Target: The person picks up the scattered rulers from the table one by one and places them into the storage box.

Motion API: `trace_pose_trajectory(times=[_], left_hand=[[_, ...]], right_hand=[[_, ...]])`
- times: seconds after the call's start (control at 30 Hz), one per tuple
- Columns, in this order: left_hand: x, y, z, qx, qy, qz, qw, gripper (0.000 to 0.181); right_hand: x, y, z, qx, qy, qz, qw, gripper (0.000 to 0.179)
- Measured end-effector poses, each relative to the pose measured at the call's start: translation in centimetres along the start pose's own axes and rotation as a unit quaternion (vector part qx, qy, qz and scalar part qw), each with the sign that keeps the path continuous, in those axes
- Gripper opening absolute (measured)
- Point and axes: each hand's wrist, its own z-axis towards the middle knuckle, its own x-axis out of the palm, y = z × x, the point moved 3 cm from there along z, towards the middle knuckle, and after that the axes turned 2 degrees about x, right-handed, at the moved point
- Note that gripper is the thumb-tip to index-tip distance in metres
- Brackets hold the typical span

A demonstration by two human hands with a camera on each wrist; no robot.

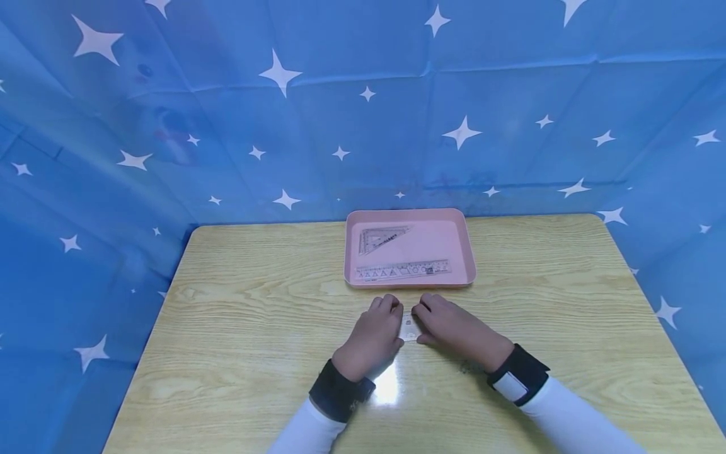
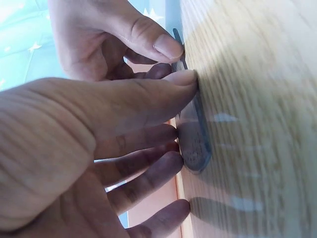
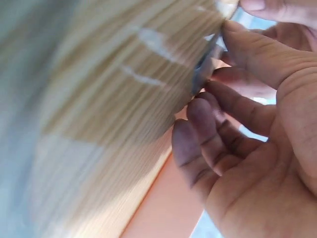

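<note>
Between the two hands, a flat, clear plastic piece with printed marks [image 1: 409,328] lies at the table surface, just in front of the pink tray. Its rounded end [image 2: 196,153] shows in the left wrist view; the fingers cover much of the rest, so its exact kind cannot be told. My left hand [image 1: 371,334] pinches its left part, thumb on the near edge and fingertips at the far edge. My right hand [image 1: 454,325] holds the other end the same way, thumb close to the left thumb.
Behind the hands stands a shallow pink tray [image 1: 442,236]. A clear set square [image 1: 380,238] lies in its upper left, and a clear ruler with cut-out shapes [image 1: 403,270] along its near side. The wooden table [image 1: 244,328] meets a blue star-patterned cloth [image 1: 363,126] at the back.
</note>
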Motion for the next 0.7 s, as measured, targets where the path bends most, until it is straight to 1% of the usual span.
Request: trace_pose_trajectory(times=[0.1,0.3,0.37,0.53,0.6,0.7], left_hand=[[0.1,0.2,0.1,0.003,-0.010,0.002,0.9999,0.058],[0.0,0.6,0.0,0.002,-0.011,-0.020,0.9997,0.048],[0.0,0.7,0.0,0.005,-0.016,-0.026,0.9995,0.046],[0.0,1.2,0.0,0.019,-0.038,-0.036,0.9984,0.051],[0.0,1.4,0.0,0.015,-0.036,-0.047,0.9981,0.050],[0.0,1.6,-0.1,-0.009,-0.026,-0.067,0.9974,0.047]], right_hand=[[0.1,0.2,0.4,0.003,0.001,0.003,1.0000,0.046],[0.5,0.5,1.1,0.015,-0.013,0.006,0.9998,0.044],[0.5,0.7,1.3,0.028,-0.008,0.019,0.9994,0.044],[0.2,0.8,1.4,0.075,0.004,0.078,0.9941,0.043],[0.1,0.9,1.5,0.092,0.008,0.094,0.9913,0.043],[0.2,1.0,1.6,0.107,0.013,0.106,0.9885,0.043]])
